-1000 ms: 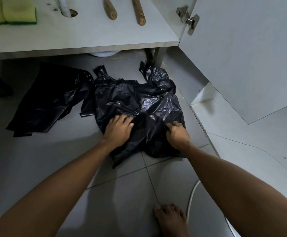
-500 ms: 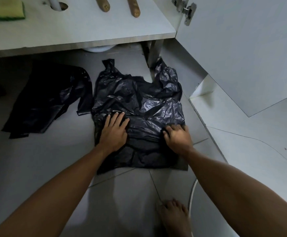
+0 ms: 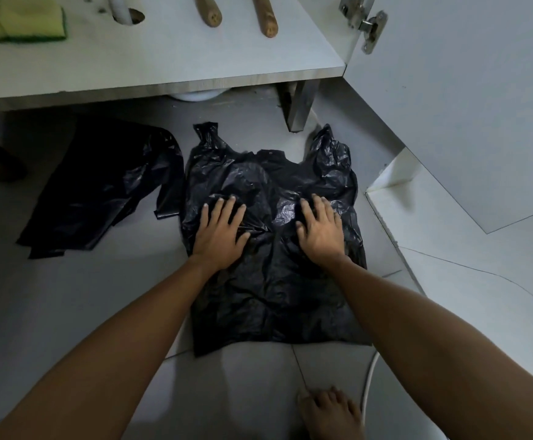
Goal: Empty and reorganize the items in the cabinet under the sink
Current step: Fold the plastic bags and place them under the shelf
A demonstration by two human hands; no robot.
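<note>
Black plastic bag: spread nearly flat on grey floor tiles, crinkled, two handle loops pointed toward the cabinet. Lay under both palms, upper middle portion pinned, lower half bare toward the viewer.

Left hand: flat on the bag's left half, fingers splayed, nothing pinched. Right hand: flat on the bag's right half, fingers spread, likewise pressed down and gripping nothing. Well apart, a strip of wrinkled plastic between.

Second black bag: just left of the first, crumpled, partly in shadow, edges touching or nearly so; could not tell which.

Cabinet floor panel: behind the bags, bearing a yellow-green sponge, two wooden handles, a pipe hole. Open cabinet door at right, hinge near top. Bare foot at bottom edge, beside a white cable.
</note>
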